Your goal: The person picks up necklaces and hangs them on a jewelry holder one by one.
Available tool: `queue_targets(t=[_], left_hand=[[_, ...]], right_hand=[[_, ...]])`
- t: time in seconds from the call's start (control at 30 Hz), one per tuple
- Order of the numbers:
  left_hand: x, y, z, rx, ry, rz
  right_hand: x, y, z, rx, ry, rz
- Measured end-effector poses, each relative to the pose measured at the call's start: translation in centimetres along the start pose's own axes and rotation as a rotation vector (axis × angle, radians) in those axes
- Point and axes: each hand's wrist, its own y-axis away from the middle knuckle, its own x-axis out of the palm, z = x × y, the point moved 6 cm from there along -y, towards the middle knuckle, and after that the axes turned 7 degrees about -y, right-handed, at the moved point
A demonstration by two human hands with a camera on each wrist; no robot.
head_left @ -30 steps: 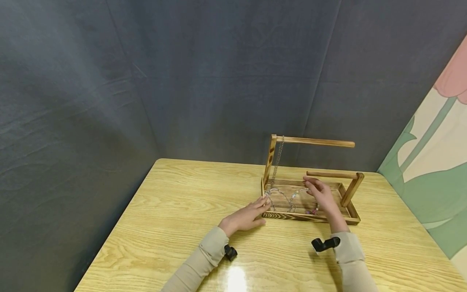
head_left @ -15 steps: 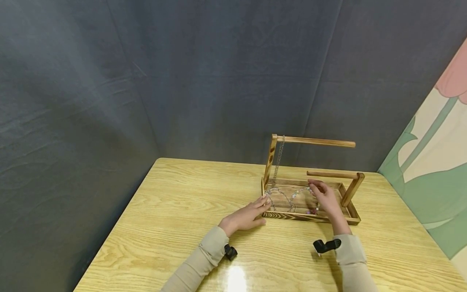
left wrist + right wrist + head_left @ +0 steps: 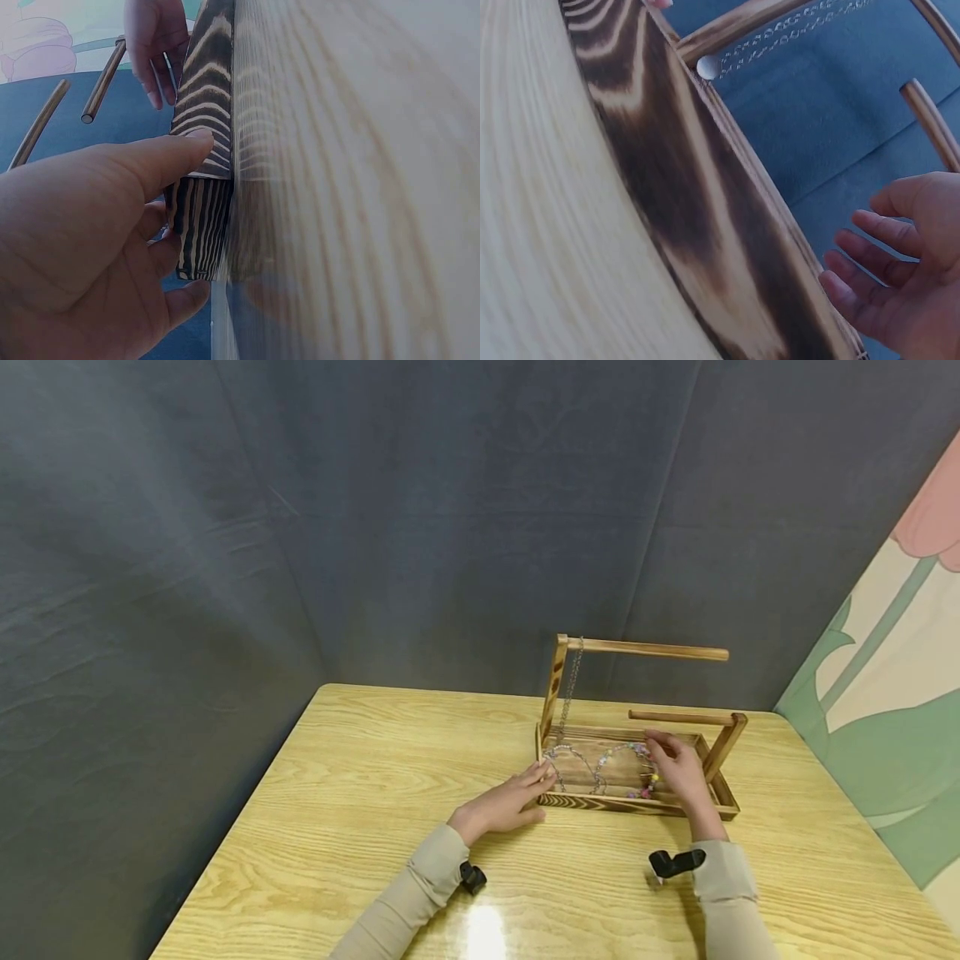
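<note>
A wooden jewelry stand has a shallow tray base and two bars, the left one higher. My left hand grips the tray's front left corner; in the left wrist view its thumb lies on the front wall, with the other fingers round the end. A colourful beaded bracelet lies in a loop in the tray. Right at its far right beads is my right hand. In the right wrist view that hand's fingers are loosely bent, with nothing seen between them. Silver chain jewelry lies in the tray's left half.
From the left end of the upper bar hangs a silver chain. The lower bar passes just beyond the right hand, on a short post. A dark curtain stands behind the wooden table.
My right hand has shifted a little to the right along the bracelet, and more of its coloured beads show now. The left hand has stayed on the tray corner.
</note>
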Motion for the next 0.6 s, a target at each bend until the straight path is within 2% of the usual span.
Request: queue_targets(t=[0.33,0.6], left_hand=[[-0.2,0.01,-0.02,0.003,0.011,-0.004],[-0.13,0.04,-0.16,0.001,0.023,0.004]], right_hand=[[-0.63,-0.13,-0.78,0.005,0.095,-0.054],[-0.65,0.04,-0.85,-0.015,0.177,-0.046]])
